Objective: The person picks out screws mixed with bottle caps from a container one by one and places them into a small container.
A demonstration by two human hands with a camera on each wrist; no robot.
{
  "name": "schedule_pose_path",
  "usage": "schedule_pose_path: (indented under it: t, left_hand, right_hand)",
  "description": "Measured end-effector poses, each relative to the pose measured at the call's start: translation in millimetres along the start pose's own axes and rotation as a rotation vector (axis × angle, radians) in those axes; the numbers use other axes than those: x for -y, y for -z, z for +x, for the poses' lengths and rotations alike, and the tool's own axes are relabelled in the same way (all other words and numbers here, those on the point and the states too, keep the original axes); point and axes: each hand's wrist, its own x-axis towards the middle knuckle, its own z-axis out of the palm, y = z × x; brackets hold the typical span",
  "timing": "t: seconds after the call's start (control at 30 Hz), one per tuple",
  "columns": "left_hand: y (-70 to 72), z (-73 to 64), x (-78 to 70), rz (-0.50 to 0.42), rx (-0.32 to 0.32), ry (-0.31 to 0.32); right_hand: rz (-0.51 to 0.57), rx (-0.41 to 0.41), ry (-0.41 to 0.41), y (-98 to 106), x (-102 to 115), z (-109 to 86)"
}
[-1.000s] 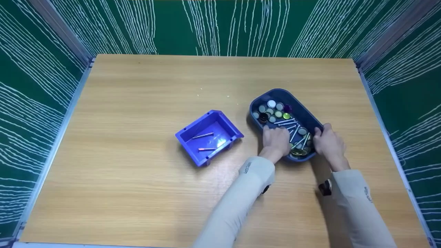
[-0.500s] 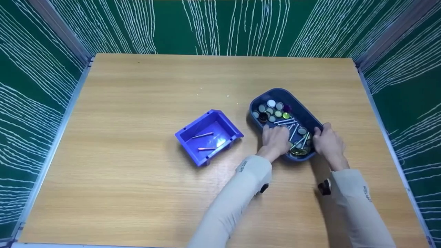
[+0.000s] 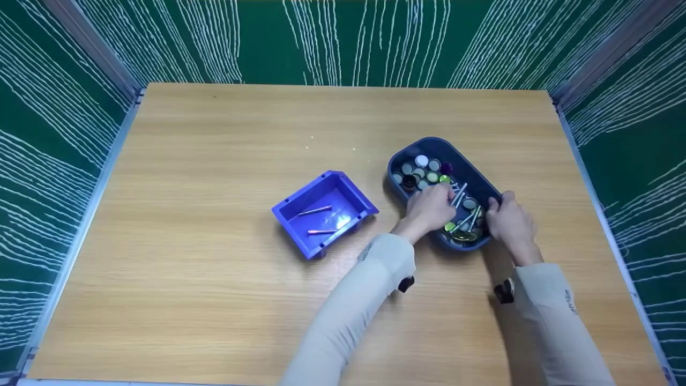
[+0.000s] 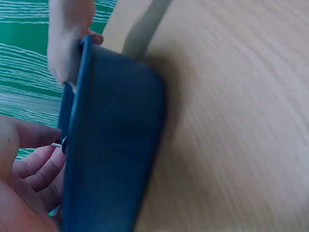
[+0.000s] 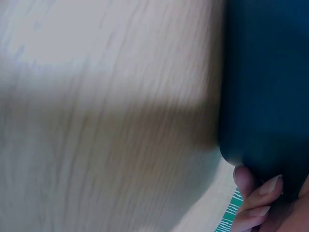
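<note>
A dark blue tray [image 3: 482, 185] with rounded corners holds bottle caps [image 3: 422, 161] and shiny metal nails [image 3: 474, 217]. My left hand [image 3: 430, 206] reaches over its near left rim, fingers down among the nails. In the left wrist view the left thumb and fingertips pinch a small shiny piece [image 4: 63, 143], seemingly the end of a nail, mostly hidden behind the rim. My right hand [image 3: 512, 222] grips the tray's right end, its thumb at the inner edge. The right wrist view shows its curled fingers [image 5: 260, 193] beneath the tray's rim.
Left of the tray stands a smaller bright blue bin [image 3: 308, 238] with two nails [image 3: 316, 210] lying in it. A few tiny white specks lie farther back on the wooden table [image 3: 214, 161]. Green walls with white streaks enclose the back and sides.
My left hand has shifted up and slightly left inside the tray, onto the upper nails, uncovering a lime-coloured cap near the lower end. The right hand and both containers stay put.
</note>
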Motion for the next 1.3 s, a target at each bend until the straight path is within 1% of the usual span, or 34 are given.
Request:
schedule_pose_path:
  t: [0.1,0.27,0.37,0.5,0.67,0.83,0.93,1.0,1.1,1.3]
  left_hand:
    - [6.9,-0.7,0.2,-0.037,-0.027,0.003]
    - [17.8,-1.5,1.1,-0.062,-0.052,0.002]
    - [26.8,-2.6,2.4,-0.081,-0.074,0.003]
    - [40.0,-5.2,5.2,-0.131,-0.098,0.0]
    - [53.9,-13.1,7.5,-0.212,-0.127,-0.021]
    - [70.7,-24.3,11.9,-0.255,-0.158,-0.068]
    - [81.7,-30.4,17.0,-0.304,-0.176,-0.078]
    - [88.7,-34.2,21.4,-0.329,-0.186,-0.071]
    - [95.8,-38.9,28.7,-0.346,-0.199,-0.035]
    - [105.6,-44.8,42.6,-0.355,-0.237,0.047]
  right_hand:
    - [0.002,-0.003,0.0,-1,0,0.5]
    - [-0.002,0.01,-0.002,0,1,1.5]
    - [-0.002,0.019,-0.006,0,1,2.0]
    - [0.001,0.018,-0.009,1,1,2.2]
    - [0.0,0.022,-0.016,2,-1,1.5]
    - [0.0,0.031,-0.019,2,-1,1.3]
    - [0.001,0.01,-0.011,2,-1,0.9]
    - [0.0,-0.011,-0.001,2,0,0.5]
    - [0.001,-0.033,0.007,0,0,-0.9]
    - [0.004,-0.017,0.006,-1,1,-1.5]
